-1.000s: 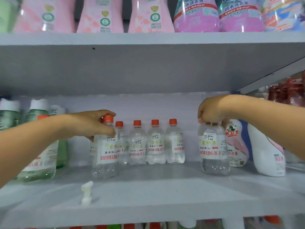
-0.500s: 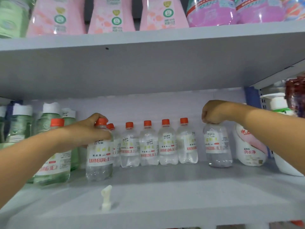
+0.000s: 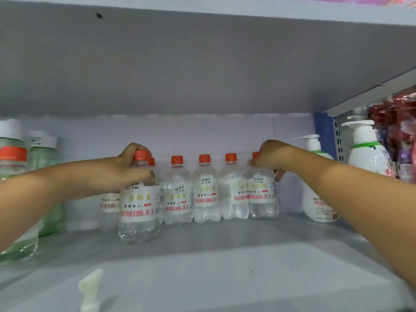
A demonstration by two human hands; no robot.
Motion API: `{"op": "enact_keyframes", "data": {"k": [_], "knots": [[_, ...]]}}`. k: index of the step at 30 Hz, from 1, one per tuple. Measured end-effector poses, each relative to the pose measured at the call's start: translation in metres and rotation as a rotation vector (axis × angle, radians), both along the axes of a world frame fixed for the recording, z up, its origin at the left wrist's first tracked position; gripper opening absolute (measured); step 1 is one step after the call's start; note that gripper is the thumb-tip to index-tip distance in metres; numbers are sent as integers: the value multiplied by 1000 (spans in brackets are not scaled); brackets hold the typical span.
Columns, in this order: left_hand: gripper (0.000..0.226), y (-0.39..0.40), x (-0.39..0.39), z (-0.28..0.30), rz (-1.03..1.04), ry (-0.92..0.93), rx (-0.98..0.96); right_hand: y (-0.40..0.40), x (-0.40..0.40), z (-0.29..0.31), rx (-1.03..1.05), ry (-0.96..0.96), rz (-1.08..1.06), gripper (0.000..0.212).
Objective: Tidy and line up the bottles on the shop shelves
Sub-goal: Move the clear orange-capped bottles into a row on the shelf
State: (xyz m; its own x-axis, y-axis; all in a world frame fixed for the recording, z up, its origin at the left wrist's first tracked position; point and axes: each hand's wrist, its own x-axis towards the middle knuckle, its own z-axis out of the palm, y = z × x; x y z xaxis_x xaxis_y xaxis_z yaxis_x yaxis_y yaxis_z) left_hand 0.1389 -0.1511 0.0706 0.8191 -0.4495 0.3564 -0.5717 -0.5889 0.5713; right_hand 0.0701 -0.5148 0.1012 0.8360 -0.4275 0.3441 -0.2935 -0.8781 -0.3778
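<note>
Orange caps sit under both of your grips. Your left hand (image 3: 126,170) has its fingers curled round the neck of a clear front bottle (image 3: 139,199), thumb side over the cap; that bottle stands upright on the grey shelf (image 3: 225,255), a little forward of the others. Your right hand (image 3: 267,157) pinches the neck of the end bottle (image 3: 262,194), fingers bunched tightly just under its cap, and this one stands at the right end of the back row, touching its neighbour.

Between your two hands three more clear bottles (image 3: 204,190) stand side by side against the pale back wall, labels facing out. Another of the same kind is partly hidden behind the front bottle and your left forearm.

Further left you have tall green bottles (image 3: 45,167) with white caps, one orange-capped bottle nearer the edge. Right of the row, standing apart from it, is a white pump bottle (image 3: 315,199), with a second pump bottle (image 3: 364,152) beyond the blue upright. Near the shelf's front edge lies a small white plastic nozzle (image 3: 90,287).
</note>
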Motion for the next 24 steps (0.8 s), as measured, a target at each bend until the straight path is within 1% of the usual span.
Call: {"op": "enact_keyframes", "data": {"k": [3, 5, 9, 13, 15, 17, 18, 19, 20, 22, 23, 24], "knots": [[39, -10, -5, -1, -22, -13, 14, 0, 2, -5, 58, -49, 26, 45], [36, -16, -8, -3, -25, -2, 5, -3, 4, -8, 96, -78, 55, 42], [49, -32, -17, -5, -3, -4, 2, -11, 7, -10, 183, -85, 105, 39], [56, -39, -19, -18, -30, -1, -146, -17, 8, -15, 266, -150, 175, 38], [67, -37, -18, -26, -38, -8, -198, -19, 9, -19, 272, -156, 173, 39], [85, -35, -19, -33, -31, -2, -226, -20, 9, -22, 211, -146, 151, 42], [92, -35, -20, -37, -26, 7, -232, -19, 9, -22, 125, -150, 133, 46], [93, -35, -21, -39, -18, 15, -236, -18, 7, -20, 17, -174, 119, 50], [88, -35, -21, -40, -11, 23, -244, -15, 5, -15, -78, -229, 129, 53], [80, -35, -21, -41, 3, 33, -259, -5, 1, 0, -136, -324, 223, 52], [78, -35, -21, -41, 5, 35, -257, 2, 0, 9, -151, -306, 268, 51], [80, -34, -21, -41, 2, 37, -251, 10, 0, 17, -175, -239, 291, 51]]}}
